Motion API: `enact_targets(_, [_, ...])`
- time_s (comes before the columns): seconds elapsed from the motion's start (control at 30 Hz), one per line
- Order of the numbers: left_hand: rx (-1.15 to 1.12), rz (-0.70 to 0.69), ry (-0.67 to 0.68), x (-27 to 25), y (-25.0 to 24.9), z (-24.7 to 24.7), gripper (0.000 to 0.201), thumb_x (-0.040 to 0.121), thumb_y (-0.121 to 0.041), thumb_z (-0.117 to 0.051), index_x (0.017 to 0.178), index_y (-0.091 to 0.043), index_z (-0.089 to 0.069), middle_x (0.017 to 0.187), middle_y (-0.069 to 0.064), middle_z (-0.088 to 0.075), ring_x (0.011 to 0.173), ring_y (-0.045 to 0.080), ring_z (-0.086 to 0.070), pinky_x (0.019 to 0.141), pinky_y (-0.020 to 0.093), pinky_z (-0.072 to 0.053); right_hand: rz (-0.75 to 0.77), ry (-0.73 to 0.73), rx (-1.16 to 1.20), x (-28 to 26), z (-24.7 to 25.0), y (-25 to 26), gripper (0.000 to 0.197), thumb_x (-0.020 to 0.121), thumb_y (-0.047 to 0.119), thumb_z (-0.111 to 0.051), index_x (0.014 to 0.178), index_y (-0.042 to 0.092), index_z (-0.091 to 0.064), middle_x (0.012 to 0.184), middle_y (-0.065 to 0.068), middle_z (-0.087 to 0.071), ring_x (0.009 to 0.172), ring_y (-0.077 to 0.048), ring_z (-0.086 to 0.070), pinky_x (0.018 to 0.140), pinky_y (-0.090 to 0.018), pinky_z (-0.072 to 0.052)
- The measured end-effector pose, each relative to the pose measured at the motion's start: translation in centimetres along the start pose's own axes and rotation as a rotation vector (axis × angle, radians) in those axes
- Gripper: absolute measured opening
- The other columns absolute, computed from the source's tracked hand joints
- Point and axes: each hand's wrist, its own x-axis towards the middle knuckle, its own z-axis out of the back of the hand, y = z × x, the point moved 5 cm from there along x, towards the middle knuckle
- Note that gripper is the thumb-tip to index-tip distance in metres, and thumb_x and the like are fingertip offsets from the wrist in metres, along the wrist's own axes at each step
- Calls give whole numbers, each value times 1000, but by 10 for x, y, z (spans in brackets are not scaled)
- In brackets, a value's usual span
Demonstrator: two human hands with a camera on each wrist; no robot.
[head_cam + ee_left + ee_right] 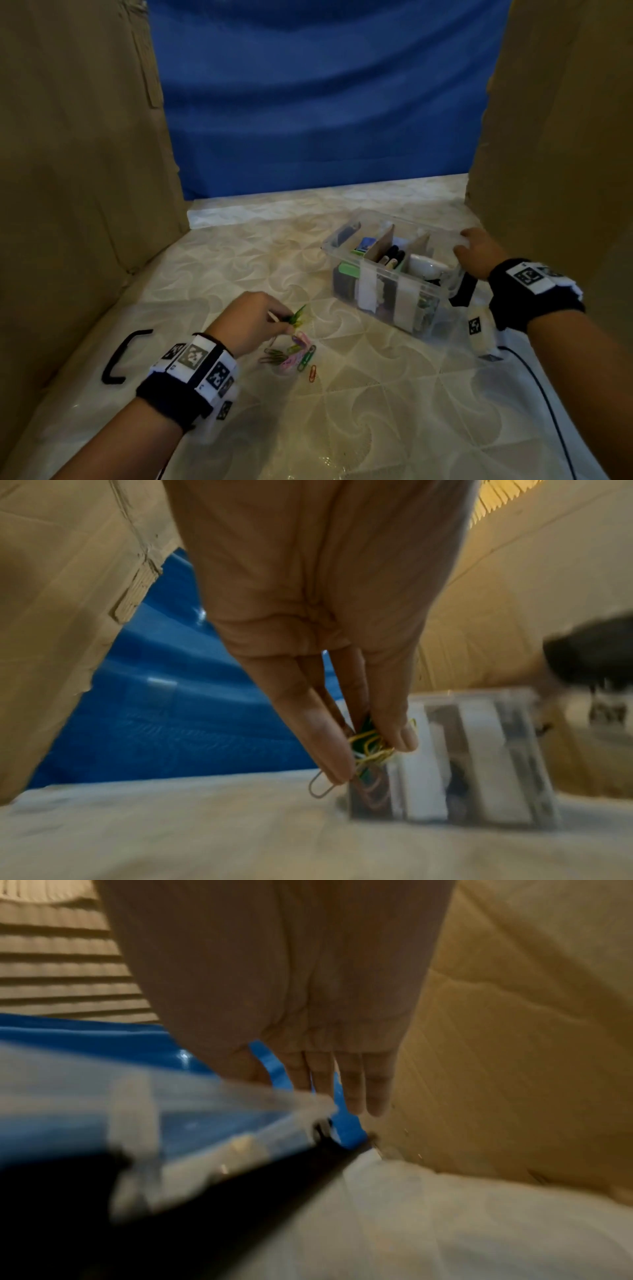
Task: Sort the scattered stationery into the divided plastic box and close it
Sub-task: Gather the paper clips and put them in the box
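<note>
Several paper clips [368,746] pinched in left hand [255,320].

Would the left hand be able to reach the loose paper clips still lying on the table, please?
Probably yes: the left hand hovers right beside the pile of paper clips, with nothing between them. Its fingers already pinch a few clips, though, so there is little room for more.

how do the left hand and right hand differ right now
The left hand pinches a bunch of paper clips above the loose pile; the right hand holds no stationery. Left fingers curl into a pinch; right fingers lie straight against the plastic box. Both wear marker wristbands.
</note>
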Motion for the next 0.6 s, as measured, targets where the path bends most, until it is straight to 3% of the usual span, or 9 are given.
enact_targets(0.1, [-79, -52, -12, 11, -46, 19, 24, 81, -26, -74, 104, -20, -75, 94, -3, -73, 81, 9, -69, 80, 29, -58, 3, -7, 199, -2, -12, -13, 51, 97, 10, -40, 146, 3, -28, 152, -21, -28, 137, -35, -34, 111, -37, -28])
enact_targets(0.23, [-106, -225, -25, 49, -126, 30, 19, 82, -25, -73, 100, -20, -76, 75, -16, -66, 63, -5, -60, 68, 20, -54, 33, -24, 314, -4, -19, -19, 51, 99, 13, -33, 149, 6, -22, 157, -15, -19, 141, -30, -27, 115, -35, -22])
enact_targets(0.37, [-110, -244, -17, 113, -187, 20, 22, 81, -26, -75, 98, -12, -76, 91, 4, -75, 72, 9, -64, 67, 22, -50, 23, -48, 428, -6, -27, -26, 51, 101, 20, -31, 150, 14, -20, 159, -9, -15, 140, -29, -30, 113, -34, -24])
enact_targets(0.47, [-82, -215, 9, 153, -217, 4, 14, 81, -24, -74, 88, -12, -76, 91, 6, -76, 73, 15, -67, 62, 25, -54, 34, -45, 475, -3, -29, -29, 50, 101, 19, -32, 149, 14, -20, 159, -10, -15, 137, -33, -34, 111, -38, -29])
enact_targets(0.53, [-56, -205, 57, 171, -228, -8, 11, 81, -23, -75, 82, -12, -75, 89, 9, -75, 76, 19, -69, 69, 34, -59, 57, -57, 473, -3, -31, -27, 50, 100, 19, -33, 149, 13, -21, 157, -12, -17, 135, -34, -37, 109, -39, -32])
enact_targets(0.6, [-19, -176, 105, 186, -239, -22, 17, 80, -24, -76, 87, -8, -76, 89, 8, -74, 82, 24, -70, 76, 39, -60, 68, -67, 460, -3, -31, -30, 51, 100, 19, -33, 149, 12, -20, 157, -11, -17, 135, -34, -36, 110, -41, -32])
